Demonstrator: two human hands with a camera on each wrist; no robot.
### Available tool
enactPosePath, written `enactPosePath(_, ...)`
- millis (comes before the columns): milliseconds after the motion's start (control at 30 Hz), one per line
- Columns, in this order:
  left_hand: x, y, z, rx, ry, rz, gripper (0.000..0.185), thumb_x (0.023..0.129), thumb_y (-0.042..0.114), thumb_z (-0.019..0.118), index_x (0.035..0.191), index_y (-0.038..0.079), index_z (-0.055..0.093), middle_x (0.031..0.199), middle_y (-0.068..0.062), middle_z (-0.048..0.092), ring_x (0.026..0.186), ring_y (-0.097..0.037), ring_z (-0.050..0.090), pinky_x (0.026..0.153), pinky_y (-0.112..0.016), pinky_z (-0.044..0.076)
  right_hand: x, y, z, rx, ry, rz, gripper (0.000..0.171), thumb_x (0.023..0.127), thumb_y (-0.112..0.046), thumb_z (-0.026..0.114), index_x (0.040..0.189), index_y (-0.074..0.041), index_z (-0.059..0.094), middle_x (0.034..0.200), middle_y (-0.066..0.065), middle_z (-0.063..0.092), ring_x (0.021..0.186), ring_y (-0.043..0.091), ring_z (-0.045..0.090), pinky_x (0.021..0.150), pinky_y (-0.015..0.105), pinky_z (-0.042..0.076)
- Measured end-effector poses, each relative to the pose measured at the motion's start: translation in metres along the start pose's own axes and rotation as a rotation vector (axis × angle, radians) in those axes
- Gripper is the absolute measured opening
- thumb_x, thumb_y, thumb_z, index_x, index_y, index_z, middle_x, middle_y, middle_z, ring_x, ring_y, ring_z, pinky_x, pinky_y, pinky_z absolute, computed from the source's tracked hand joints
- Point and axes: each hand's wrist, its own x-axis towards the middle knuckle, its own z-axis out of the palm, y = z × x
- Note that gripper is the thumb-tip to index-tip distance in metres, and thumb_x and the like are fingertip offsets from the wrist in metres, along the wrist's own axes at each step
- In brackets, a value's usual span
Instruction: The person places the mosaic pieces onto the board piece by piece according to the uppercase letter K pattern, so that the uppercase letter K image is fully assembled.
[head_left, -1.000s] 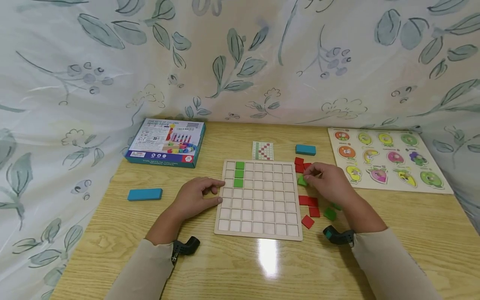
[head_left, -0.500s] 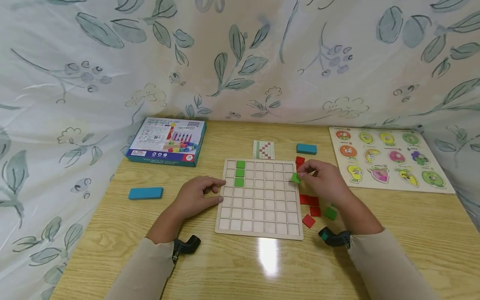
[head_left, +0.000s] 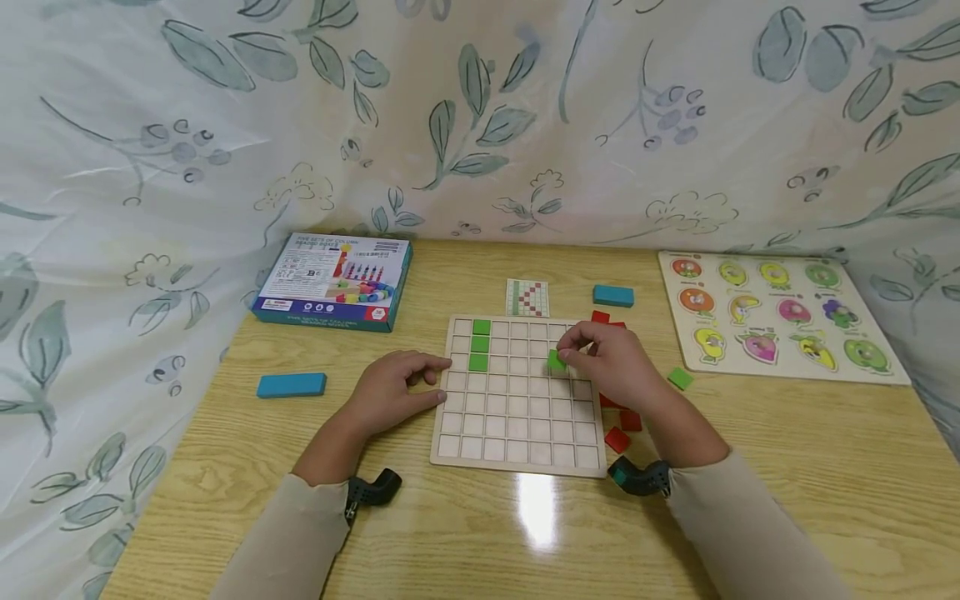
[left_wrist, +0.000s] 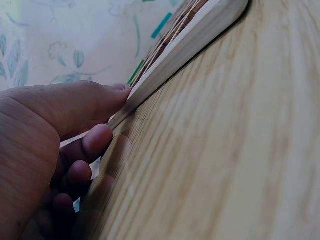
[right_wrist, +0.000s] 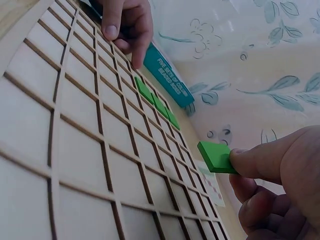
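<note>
My right hand (head_left: pixel 621 367) pinches a green square tile (head_left: pixel 556 360) between thumb and fingers. In the right wrist view the tile (right_wrist: pixel 216 156) is held tilted above the wooden grid board (head_left: pixel 517 468). Three green tiles (head_left: pixel 480 344) fill a short column in the board's upper left. My left hand (head_left: pixel 390 387) rests at the board's left edge, with thumb and index finger spread apart. The left wrist view shows its thumb tip (left_wrist: pixel 119 89) against the board's edge, the other fingers loosely bent beside it. Several red tiles (head_left: pixel 617 439) lie along the board's right side, partly hidden by my right hand.
A small printed pattern card (head_left: pixel 527 298) lies behind the board. Blue blocks sit at left (head_left: pixel 292 385) and back right (head_left: pixel 612 296). A boxed bead set (head_left: pixel 330 283) stands back left, a fruit puzzle board (head_left: pixel 780 321) back right. One loose green tile (head_left: pixel 680 378) lies near the puzzle.
My right hand has carried the green tile leftward from the loose tiles to over the board's right part. The left hand has stayed at the board's edge.
</note>
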Motion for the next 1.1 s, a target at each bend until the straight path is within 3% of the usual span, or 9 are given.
enactPosePath(367, 0.0, 0.001, 0.0, -0.001, -0.005, -0.015, 0.042, 0.094, 0.025, 0.085, 0.135, 0.02, 0.076, 0.099, 0.012, 0.064, 0.091, -0.017, 0.054, 0.084, -0.04, 0.044, 0.009, -0.016, 0.025, 0.037, -0.034, -0.007, 0.005, 0.102, -0.017, 0.076, 0.1, -0.013, 0.078, 0.098, 0.001, 0.071, 0.084, 0.025, 0.058, 0.071, 0.038, 0.049)
enactPosePath(1100, 0.002, 0.002, 0.0, -0.012, -0.002, -0.009, 0.041, 0.094, 0.025, 0.085, 0.134, 0.021, 0.076, 0.098, 0.011, 0.064, 0.089, -0.017, 0.054, 0.083, -0.039, 0.044, 0.021, -0.032, 0.08, 0.075, -0.083, -0.14, 0.004, 0.1, -0.013, 0.076, 0.096, -0.014, 0.077, 0.088, -0.005, 0.07, 0.082, 0.015, 0.062, 0.078, 0.035, 0.052)
